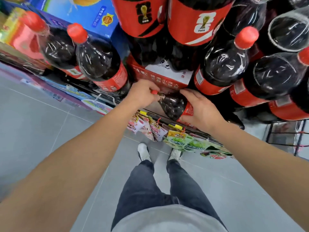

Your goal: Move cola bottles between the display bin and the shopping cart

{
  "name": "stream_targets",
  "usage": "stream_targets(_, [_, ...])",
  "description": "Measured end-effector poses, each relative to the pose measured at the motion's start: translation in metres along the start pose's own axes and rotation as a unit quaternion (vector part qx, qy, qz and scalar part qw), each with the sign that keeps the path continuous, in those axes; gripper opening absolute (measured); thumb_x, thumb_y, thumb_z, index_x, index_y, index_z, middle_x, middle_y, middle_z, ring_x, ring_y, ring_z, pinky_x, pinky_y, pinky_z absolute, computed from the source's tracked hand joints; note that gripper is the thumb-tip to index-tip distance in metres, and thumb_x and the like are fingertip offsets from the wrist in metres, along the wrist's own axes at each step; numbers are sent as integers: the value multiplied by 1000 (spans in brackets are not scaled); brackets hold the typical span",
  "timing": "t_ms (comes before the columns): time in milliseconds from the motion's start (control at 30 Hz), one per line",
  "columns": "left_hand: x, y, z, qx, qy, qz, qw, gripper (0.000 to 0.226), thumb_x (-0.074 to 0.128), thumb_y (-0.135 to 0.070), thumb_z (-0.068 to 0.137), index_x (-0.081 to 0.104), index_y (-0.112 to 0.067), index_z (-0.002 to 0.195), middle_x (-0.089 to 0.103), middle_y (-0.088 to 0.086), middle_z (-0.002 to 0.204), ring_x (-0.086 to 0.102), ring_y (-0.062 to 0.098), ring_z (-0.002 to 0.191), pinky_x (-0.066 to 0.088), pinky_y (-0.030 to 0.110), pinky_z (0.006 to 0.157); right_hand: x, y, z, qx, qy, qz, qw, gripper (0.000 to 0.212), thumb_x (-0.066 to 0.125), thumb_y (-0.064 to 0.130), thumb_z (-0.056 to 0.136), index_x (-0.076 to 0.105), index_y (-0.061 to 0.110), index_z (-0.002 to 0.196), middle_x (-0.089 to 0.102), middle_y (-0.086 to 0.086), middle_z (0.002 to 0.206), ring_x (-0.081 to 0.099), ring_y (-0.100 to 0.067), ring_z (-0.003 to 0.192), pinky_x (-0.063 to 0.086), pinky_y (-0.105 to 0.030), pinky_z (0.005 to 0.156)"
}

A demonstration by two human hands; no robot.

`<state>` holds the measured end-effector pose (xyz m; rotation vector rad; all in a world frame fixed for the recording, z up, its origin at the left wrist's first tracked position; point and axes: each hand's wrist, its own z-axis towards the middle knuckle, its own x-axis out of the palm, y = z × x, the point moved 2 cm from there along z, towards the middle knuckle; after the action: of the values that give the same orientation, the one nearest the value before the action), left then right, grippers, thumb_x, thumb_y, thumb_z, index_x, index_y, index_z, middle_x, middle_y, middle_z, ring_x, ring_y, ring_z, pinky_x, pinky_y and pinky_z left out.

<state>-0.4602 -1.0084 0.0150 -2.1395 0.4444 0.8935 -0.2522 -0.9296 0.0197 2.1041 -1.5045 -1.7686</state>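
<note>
A dark cola bottle (pixel 173 106) with a red cap and red label lies tilted on its side between my hands, at the front edge of the display bin (pixel 157 76). My left hand (pixel 142 94) grips its neck just under the cap. My right hand (pixel 199 109) wraps the body at the label. Around it stand several more large cola bottles: two at the left (pixel 100 64), two with red FIFA labels at the back (pixel 197 22), and others at the right (pixel 224 64). No shopping cart is clearly in view.
Snack packets (pixel 150 126) hang from the front rail below the bottle. Blue cartons (pixel 83 12) are stacked at the back left. A black wire rack (pixel 284 133) stands at the right. My legs and white shoes (pixel 143 151) are on the grey tiled floor.
</note>
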Motion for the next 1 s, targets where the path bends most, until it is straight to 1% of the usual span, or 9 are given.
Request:
stream_targets(100, [-25,-2,-21,27,-71,-5,997,32,77,-20,83,74,-20,115,69,-7,103,61,9,96,41,17,87,1,19,-7,-21,-47,8,999,99,88,22,79,33,18,160,30,-8,167,30,-29,153,26,-36,123])
stream_targets(267, [-57,-4,-59,53,-168,-27,984,29,78,-17,81,76,-18,110,66,-11,91,67,14,93,50,29,98,-9,52,-3,-59,-45,10,997,104,87,24,81,23,21,163,21,-5,170,23,-26,155,23,-35,126])
stream_targets(400, [-87,-17,-84,105,-230,-40,967,26,77,-16,78,77,-17,104,73,-3,89,70,17,88,51,31,96,-20,77,2,-83,-41,16,996,112,89,29,78,18,21,164,18,-7,171,25,-25,155,21,-26,121])
stream_targets(567, [-107,-38,-105,183,-286,-17,941,34,73,-22,79,75,-16,112,76,0,100,71,18,91,53,33,91,-30,99,7,-107,-93,74,987,116,93,27,70,23,18,162,27,-6,166,33,-23,150,31,-34,122])
stream_targets(633, [-103,-33,-108,182,-282,-88,938,36,73,-18,81,72,-16,117,74,-5,101,70,12,90,55,30,91,-30,100,8,-110,-107,77,985,115,94,26,69,26,18,161,31,-4,164,35,-20,149,29,-26,118])
stream_targets(733, [-91,-23,-105,164,-248,-168,940,44,72,-9,85,66,-22,127,68,-13,104,65,-8,90,47,10,90,-27,98,8,-113,-123,83,982,114,95,28,67,29,18,160,33,-3,164,34,-18,149,28,-25,119])
stream_targets(767, [-88,-23,-103,163,-247,-181,938,47,72,-8,86,63,-24,129,66,-14,106,64,-12,90,46,8,90,-26,97,8,-111,-128,88,981,114,95,28,67,30,18,160,33,-2,164,35,-17,149,29,-24,118])
stream_targets(900, [-85,-36,-97,189,-262,-208,923,46,73,-5,83,65,-14,128,68,-7,109,65,-9,96,50,18,97,-27,92,6,-97,-160,109,976,111,94,28,68,32,18,160,36,-1,163,37,-15,146,25,-16,110])
stream_targets(1000, [-90,-49,-98,240,-256,-142,925,46,71,-13,81,66,-12,127,71,-3,113,68,9,102,54,34,98,-29,89,4,-96,-175,124,972,110,95,28,67,34,14,158,38,-3,160,37,-13,144,27,-16,110])
